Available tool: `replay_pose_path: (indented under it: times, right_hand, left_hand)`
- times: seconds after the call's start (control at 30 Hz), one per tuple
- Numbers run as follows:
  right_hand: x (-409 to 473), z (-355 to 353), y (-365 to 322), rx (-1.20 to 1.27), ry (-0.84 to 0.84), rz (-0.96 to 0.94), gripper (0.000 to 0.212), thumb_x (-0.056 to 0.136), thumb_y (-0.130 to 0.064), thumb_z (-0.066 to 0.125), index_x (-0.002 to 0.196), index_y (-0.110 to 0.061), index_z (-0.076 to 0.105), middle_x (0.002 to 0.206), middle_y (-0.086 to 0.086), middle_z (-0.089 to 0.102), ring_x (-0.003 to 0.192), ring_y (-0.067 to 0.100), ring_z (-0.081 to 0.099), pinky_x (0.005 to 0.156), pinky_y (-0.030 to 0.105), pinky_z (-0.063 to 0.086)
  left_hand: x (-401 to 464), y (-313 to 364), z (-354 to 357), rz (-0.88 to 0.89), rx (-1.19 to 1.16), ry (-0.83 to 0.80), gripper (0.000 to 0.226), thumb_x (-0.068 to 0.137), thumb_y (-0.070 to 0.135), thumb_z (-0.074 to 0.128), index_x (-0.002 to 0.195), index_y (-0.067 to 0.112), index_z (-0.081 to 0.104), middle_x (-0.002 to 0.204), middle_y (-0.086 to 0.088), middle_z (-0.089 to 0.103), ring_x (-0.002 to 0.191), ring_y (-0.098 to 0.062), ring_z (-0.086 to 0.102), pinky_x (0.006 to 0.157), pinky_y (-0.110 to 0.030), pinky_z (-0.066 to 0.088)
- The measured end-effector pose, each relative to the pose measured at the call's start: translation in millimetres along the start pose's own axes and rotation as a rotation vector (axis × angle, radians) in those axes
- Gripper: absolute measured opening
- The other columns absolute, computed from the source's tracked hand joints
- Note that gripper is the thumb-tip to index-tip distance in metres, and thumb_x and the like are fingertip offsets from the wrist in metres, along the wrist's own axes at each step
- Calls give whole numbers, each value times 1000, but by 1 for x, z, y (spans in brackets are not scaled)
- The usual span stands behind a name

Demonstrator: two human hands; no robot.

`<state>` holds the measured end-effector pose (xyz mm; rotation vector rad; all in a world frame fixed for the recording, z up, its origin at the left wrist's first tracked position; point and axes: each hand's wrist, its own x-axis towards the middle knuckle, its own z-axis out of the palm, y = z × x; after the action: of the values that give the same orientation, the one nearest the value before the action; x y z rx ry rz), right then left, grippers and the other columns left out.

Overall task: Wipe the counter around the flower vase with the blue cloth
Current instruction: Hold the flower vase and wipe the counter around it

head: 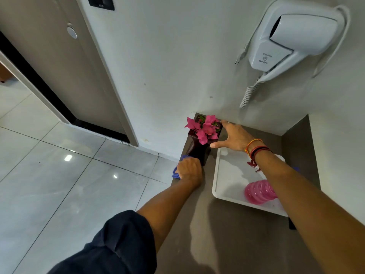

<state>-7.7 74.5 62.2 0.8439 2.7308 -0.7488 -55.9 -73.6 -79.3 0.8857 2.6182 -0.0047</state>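
A dark maroon square vase with pink flowers stands at the far left corner of the grey-brown counter. My left hand presses a blue cloth onto the counter at the vase's near-left foot, by the counter's left edge; only bits of cloth show around the fingers. My right hand reaches to the vase's top right, thumb and fingers spread around the rim, touching or nearly touching it.
A white tray holding a pink ribbed object sits right of the vase, under my right forearm. A wall-hung hair dryer with a coiled cord hangs above. Tiled floor and a door lie to the left.
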Motion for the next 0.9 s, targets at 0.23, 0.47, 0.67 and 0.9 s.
replay_pose_path:
  times: [0.23,0.47,0.67,0.9]
  right_hand:
    - [3,-1,2,25,-5,-19,99,68,-45,85,146,-8,36,147,17,48,136,35,45,111,49,42]
    - [4,2,5,22,-18,-15,96,69,-47,84,144,-9,38,146,16,49,135,35,47,110,48,43]
    - [-9,9,10,87,7,93,120,69,-62,76,155,-8,14,156,20,35,142,37,38,112,45,38]
    - [-64,67,51,1269,-90,674,89,77,-82,45,111,-1,61,115,22,69,103,37,69,85,48,59]
  left_hand:
    - [0,22,13,13,109,-131,52,109,11,26,149,-18,13,156,-40,21,146,-51,24,120,-56,26]
    - [-14,9,4,448,318,-121,39,104,20,40,131,-4,56,135,-31,57,124,-47,56,102,-57,49]
    - [-27,-26,-24,559,27,82,27,94,24,52,115,9,62,99,-11,72,79,-26,69,73,-36,61]
    - [-38,17,-37,698,-139,294,47,102,31,48,144,11,40,138,-9,59,121,-26,59,95,-45,56]
